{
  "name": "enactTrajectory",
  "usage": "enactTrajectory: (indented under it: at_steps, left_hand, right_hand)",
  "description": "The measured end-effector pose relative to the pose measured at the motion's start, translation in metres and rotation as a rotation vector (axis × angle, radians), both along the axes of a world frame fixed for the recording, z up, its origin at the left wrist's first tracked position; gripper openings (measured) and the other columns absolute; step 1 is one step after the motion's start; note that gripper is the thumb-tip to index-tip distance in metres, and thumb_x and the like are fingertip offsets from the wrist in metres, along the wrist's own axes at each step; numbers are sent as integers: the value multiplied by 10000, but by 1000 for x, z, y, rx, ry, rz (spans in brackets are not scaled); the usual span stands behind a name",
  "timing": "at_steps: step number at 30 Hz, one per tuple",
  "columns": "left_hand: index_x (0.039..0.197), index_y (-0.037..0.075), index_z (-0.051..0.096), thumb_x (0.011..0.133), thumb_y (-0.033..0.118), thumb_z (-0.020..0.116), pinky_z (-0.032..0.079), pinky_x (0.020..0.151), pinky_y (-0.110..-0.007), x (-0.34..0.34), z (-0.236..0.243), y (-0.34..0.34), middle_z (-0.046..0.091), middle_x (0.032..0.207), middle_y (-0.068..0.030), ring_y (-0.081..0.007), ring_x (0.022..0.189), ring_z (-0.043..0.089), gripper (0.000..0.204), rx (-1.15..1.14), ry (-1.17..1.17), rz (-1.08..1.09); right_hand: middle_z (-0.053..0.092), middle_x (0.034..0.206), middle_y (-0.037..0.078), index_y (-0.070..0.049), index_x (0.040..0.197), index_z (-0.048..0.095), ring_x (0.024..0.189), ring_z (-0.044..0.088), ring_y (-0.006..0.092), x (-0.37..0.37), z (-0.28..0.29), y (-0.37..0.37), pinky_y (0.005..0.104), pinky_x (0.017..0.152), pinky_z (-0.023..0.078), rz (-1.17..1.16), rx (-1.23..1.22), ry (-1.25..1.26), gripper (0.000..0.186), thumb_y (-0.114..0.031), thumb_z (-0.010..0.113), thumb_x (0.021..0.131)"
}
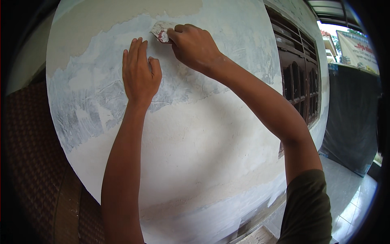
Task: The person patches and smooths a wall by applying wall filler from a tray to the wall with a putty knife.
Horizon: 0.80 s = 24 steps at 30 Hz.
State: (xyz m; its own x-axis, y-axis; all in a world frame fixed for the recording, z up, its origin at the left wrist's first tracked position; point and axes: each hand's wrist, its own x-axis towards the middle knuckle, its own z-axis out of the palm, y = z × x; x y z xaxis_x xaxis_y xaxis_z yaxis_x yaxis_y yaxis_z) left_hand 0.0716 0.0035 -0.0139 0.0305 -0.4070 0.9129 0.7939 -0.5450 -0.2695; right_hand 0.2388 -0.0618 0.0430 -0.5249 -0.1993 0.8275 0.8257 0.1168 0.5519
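Note:
My right hand [196,45] is closed round a putty knife [161,32], whose blade is smeared with white filler and held at the upper part of the wall. My left hand [141,73] lies flat against the wall, fingers stretched upward, a little below and left of the knife. The wall [195,134] has a bluish-white, patchy band across its upper middle, a beige area at the top left, and a smoother off-white surface lower down. The handle of the knife is mostly hidden inside my right hand.
On the right, a dark brown wooden window [298,69] with bars is set into the wall. Past it stand a black panel [349,118] and a printed banner [359,51]. Brown woven material [30,158] lies beyond the wall's left edge. Tiled floor [345,215] shows at lower right.

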Motion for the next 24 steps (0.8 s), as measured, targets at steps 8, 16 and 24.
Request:
enactTrajectory:
  at_steps: [8, 16, 24]
  left_hand:
    - [1292, -35, 582, 872, 86, 474, 298, 1182, -501, 11, 6, 0, 553, 1401, -203, -340, 1362, 479, 450, 22, 13, 27]
    - [1319, -23, 566, 876, 88, 466, 288, 1187, -494, -2, 1, 2, 535, 1425, -194, -339, 1367, 471, 467, -17, -6, 44]
    - [1324, -21, 561, 865, 78, 470, 286, 1191, -488, 10, 4, -1, 532, 1429, -194, -336, 1366, 473, 479, 2, 6, 53]
  right_hand:
    - [689, 906, 225, 42, 868, 679, 827, 680, 378, 73, 106, 20, 471, 714, 551, -167, 72, 311, 166, -66, 553, 868]
    - [668, 875, 166, -14, 895, 659, 859, 674, 353, 17, -4, 4, 461, 737, 561, 19, -10, 20, 104, -66, 604, 824]
    - [689, 918, 228, 37, 851, 685, 845, 679, 382, 70, 100, 18, 481, 746, 547, -157, 60, 233, 163, -58, 553, 859]
